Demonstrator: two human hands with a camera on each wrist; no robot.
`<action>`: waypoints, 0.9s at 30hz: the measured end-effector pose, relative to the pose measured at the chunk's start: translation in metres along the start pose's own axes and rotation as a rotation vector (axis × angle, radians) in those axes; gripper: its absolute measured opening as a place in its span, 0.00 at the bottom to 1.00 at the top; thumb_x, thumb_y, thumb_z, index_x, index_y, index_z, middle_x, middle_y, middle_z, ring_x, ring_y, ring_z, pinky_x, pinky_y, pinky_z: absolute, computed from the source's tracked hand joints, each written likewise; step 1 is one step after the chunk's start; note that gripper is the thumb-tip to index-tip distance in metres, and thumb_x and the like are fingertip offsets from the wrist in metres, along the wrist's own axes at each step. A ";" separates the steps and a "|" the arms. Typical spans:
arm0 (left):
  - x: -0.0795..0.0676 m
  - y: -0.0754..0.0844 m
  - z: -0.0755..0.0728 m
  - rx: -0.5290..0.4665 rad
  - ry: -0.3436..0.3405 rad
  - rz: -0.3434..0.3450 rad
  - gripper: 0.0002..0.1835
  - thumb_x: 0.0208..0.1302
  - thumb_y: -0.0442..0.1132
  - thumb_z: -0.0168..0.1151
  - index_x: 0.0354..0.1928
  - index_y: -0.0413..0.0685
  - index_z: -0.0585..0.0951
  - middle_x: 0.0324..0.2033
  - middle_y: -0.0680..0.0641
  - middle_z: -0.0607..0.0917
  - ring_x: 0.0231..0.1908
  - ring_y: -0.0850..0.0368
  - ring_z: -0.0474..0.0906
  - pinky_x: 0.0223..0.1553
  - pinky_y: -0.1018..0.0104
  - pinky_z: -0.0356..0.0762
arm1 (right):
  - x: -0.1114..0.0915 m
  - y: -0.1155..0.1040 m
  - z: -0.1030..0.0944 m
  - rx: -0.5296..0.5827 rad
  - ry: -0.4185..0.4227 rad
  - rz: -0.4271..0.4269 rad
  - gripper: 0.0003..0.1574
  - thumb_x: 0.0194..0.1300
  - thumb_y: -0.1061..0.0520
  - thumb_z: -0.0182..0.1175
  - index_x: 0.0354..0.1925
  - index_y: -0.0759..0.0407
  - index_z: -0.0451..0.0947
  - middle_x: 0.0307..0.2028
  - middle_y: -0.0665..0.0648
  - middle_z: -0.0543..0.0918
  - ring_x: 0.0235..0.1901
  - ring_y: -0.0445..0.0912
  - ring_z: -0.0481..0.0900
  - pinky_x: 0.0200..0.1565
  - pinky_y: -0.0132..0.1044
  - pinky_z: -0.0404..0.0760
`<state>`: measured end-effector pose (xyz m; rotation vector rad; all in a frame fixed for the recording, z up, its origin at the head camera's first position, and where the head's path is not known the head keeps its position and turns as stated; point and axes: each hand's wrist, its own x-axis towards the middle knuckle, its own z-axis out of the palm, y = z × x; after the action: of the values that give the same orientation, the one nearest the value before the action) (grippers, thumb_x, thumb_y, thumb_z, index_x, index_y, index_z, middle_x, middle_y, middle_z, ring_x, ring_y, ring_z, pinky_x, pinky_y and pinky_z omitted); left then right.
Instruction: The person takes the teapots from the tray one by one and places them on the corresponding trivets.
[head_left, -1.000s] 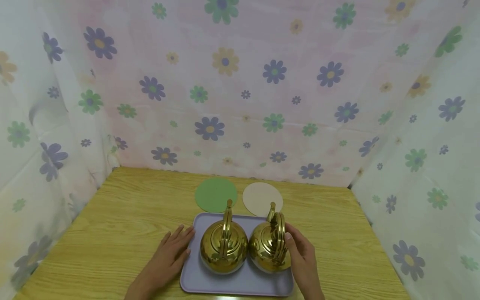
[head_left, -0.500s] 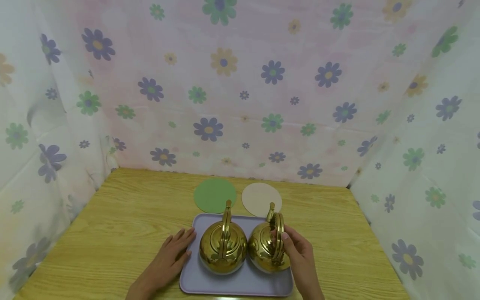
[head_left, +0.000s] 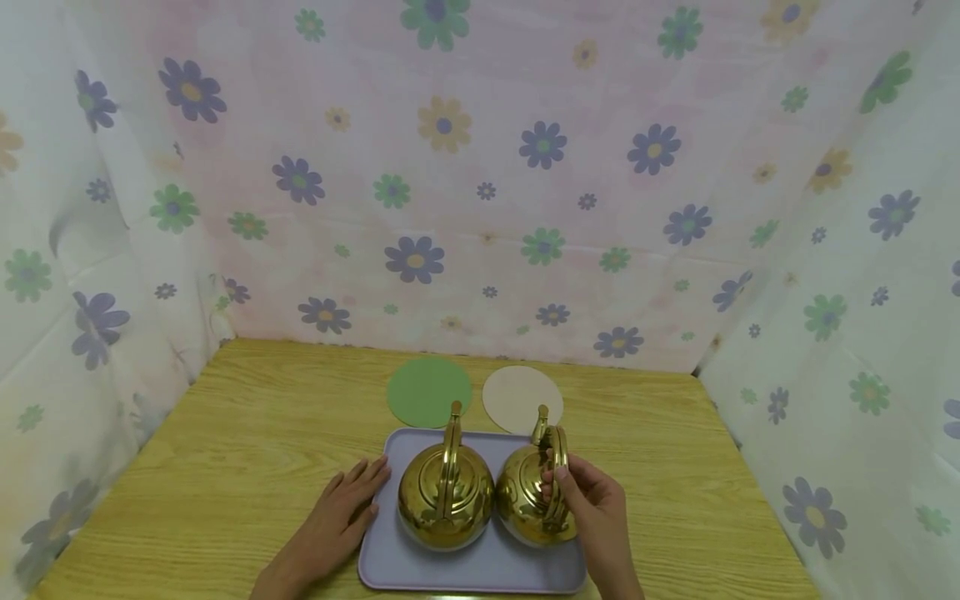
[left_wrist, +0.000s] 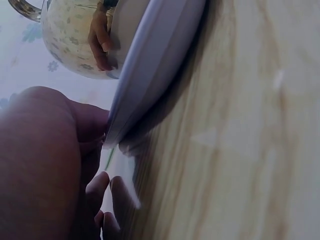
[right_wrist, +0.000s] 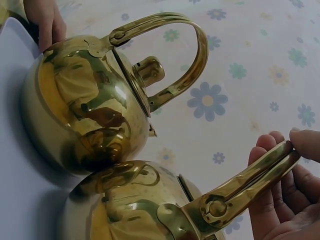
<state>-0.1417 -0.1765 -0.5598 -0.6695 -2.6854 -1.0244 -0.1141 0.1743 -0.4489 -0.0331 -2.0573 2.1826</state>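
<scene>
Two shiny gold kettles stand side by side on a lavender tray (head_left: 468, 575). The left kettle (head_left: 427, 500) has its arched handle upright, spout pointing away. My right hand (head_left: 600, 517) grips the handle of the right kettle (head_left: 517, 492): fingers reach under the handle and the thumb presses it, as the right wrist view shows at the kettle handle (right_wrist: 245, 185). Both kettles sit on the tray, close against each other. My left hand (head_left: 333, 517) rests at the tray's left edge, fingers extended; in the left wrist view a fingertip touches the tray rim (left_wrist: 150, 65).
Behind the tray lie a green round mat (head_left: 427, 392) and a pale beige round mat (head_left: 517, 396), flat on the wood-grain table (head_left: 262, 417). A flowered curtain (head_left: 480, 167) encloses the back and both sides.
My right fingers have slid farther through the right kettle's handle, and the thumb has moved left onto it. The left hand, tray and kettles keep their places.
</scene>
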 end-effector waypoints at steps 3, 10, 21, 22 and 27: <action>-0.001 0.000 0.001 0.013 0.021 0.012 0.25 0.74 0.36 0.58 0.71 0.43 0.74 0.72 0.47 0.71 0.72 0.35 0.63 0.77 0.62 0.38 | 0.000 0.001 0.001 0.001 0.010 -0.020 0.22 0.73 0.63 0.60 0.53 0.84 0.74 0.34 0.56 0.88 0.31 0.42 0.86 0.40 0.33 0.86; 0.000 -0.002 0.002 0.028 0.036 0.026 0.26 0.72 0.35 0.60 0.71 0.42 0.74 0.72 0.46 0.72 0.71 0.35 0.65 0.71 0.80 0.26 | 0.001 0.003 0.001 0.009 0.014 -0.028 0.21 0.72 0.64 0.60 0.53 0.84 0.74 0.34 0.59 0.87 0.31 0.44 0.86 0.39 0.35 0.87; -0.001 -0.002 0.003 0.016 0.033 0.018 0.27 0.72 0.35 0.60 0.71 0.42 0.73 0.72 0.46 0.72 0.71 0.35 0.65 0.71 0.82 0.25 | 0.000 0.004 0.000 0.013 0.028 -0.017 0.21 0.72 0.63 0.60 0.53 0.84 0.75 0.33 0.58 0.87 0.30 0.41 0.85 0.38 0.33 0.86; -0.001 -0.002 0.003 0.016 0.030 0.016 0.27 0.72 0.35 0.60 0.71 0.42 0.73 0.72 0.46 0.72 0.71 0.35 0.65 0.71 0.82 0.25 | 0.000 0.004 0.000 0.012 0.030 -0.017 0.21 0.73 0.63 0.60 0.53 0.84 0.75 0.33 0.58 0.87 0.30 0.41 0.85 0.38 0.33 0.86; -0.001 -0.003 0.003 0.028 0.033 0.019 0.27 0.71 0.35 0.60 0.71 0.41 0.73 0.72 0.46 0.72 0.71 0.35 0.65 0.71 0.81 0.25 | 0.002 0.005 0.000 0.015 0.040 -0.022 0.20 0.72 0.63 0.61 0.52 0.83 0.76 0.33 0.57 0.87 0.30 0.42 0.85 0.37 0.33 0.86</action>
<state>-0.1423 -0.1764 -0.5638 -0.6651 -2.6546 -0.9834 -0.1164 0.1740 -0.4532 -0.0512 -2.0106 2.1665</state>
